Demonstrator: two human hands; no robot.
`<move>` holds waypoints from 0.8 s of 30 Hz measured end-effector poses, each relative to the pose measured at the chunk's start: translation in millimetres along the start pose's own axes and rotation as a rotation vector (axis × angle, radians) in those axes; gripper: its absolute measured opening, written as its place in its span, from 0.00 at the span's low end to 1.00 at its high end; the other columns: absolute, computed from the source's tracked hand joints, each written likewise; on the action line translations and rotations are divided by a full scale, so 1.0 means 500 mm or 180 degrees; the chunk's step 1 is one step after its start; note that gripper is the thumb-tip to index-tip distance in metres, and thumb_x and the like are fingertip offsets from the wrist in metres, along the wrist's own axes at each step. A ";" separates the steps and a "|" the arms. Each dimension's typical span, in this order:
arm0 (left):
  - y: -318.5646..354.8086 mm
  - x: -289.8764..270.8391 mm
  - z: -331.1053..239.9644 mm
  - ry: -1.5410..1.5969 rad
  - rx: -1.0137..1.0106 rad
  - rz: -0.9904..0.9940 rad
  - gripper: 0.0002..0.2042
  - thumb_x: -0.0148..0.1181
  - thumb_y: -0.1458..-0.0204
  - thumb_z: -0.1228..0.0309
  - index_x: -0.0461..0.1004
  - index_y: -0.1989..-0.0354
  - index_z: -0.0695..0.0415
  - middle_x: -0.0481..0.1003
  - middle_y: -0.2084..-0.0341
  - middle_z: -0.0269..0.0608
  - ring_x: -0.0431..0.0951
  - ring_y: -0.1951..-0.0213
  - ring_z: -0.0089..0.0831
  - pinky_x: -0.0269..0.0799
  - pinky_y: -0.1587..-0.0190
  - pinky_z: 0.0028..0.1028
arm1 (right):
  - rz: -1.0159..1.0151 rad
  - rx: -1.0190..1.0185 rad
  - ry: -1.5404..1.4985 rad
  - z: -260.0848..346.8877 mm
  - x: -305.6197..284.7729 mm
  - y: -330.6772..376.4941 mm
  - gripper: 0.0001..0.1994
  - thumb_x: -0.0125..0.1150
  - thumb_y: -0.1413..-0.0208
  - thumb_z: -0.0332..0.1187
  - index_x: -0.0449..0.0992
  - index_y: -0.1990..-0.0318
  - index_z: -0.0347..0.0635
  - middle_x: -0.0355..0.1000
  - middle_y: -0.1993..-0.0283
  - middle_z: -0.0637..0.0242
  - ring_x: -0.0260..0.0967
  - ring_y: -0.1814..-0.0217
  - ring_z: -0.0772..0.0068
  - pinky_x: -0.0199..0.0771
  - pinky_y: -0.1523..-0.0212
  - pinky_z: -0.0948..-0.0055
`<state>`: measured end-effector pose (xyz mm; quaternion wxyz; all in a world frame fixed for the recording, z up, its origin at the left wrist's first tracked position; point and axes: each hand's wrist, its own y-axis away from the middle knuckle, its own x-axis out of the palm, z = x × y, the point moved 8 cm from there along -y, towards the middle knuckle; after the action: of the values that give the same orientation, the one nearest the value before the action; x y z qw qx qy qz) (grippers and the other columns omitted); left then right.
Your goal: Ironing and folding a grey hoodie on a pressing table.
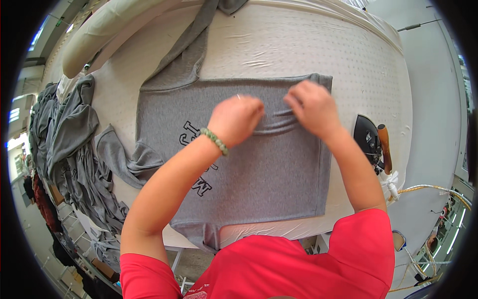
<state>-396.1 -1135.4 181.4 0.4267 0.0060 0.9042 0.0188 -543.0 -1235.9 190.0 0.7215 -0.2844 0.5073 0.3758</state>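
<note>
A grey sweatshirt [269, 174] with dark-outlined letters on its front lies spread on a pale padded ironing table [279, 45]. Its hem points right, and one sleeve [181, 55] stretches toward the far side. My left hand [236, 118], a green bead bracelet [215, 141] at its wrist, is over the middle of the garment with fingers curled in. Across a small gap, near the hem, my right hand [314, 107] has thumb and fingers pinched together. Soft folds run in the cloth between them. Slight blur hides what the fingertips hold, if anything.
A black iron [367, 138] with a brown handle [385, 148] stands at the table's right edge, a cable [433, 188] trailing off it. More grey garments [74, 144] are heaped at the left edge. A padded cream arm [107, 32] juts over the far left.
</note>
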 end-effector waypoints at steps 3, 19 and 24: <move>-0.047 -0.078 0.034 -0.0192 0.0149 -0.1247 0.07 0.64 0.42 0.65 0.82 0.65 0.55 0.81 0.67 0.45 0.81 0.58 0.47 0.78 0.54 0.43 | -0.1099 0.0110 0.0118 -0.074 -0.076 -0.041 0.08 0.69 0.41 0.35 0.81 0.64 0.41 0.77 0.58 0.59 0.75 0.55 0.53 0.76 0.54 0.58; -0.129 -0.070 0.127 -0.0713 -0.0496 -0.0022 0.14 0.73 0.48 0.61 0.78 0.65 0.57 0.82 0.63 0.45 0.81 0.56 0.47 0.77 0.55 0.45 | 0.0021 0.1035 -0.0159 -0.209 -0.029 -0.061 0.10 0.69 0.48 0.31 0.80 0.57 0.43 0.75 0.58 0.59 0.75 0.55 0.57 0.76 0.52 0.61; -0.124 -0.089 0.139 -0.0721 -0.0687 -0.0307 0.17 0.74 0.50 0.57 0.76 0.65 0.57 0.82 0.64 0.45 0.81 0.57 0.47 0.77 0.56 0.44 | -0.1361 0.0168 0.1016 -0.050 -0.048 -0.033 0.13 0.71 0.49 0.31 0.79 0.55 0.46 0.75 0.54 0.62 0.74 0.51 0.57 0.75 0.50 0.58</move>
<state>-314.1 -1196.6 169.3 0.5244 -0.0812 0.8423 0.0946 -546.8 -1270.9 205.3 0.7025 -0.4218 0.5527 0.1519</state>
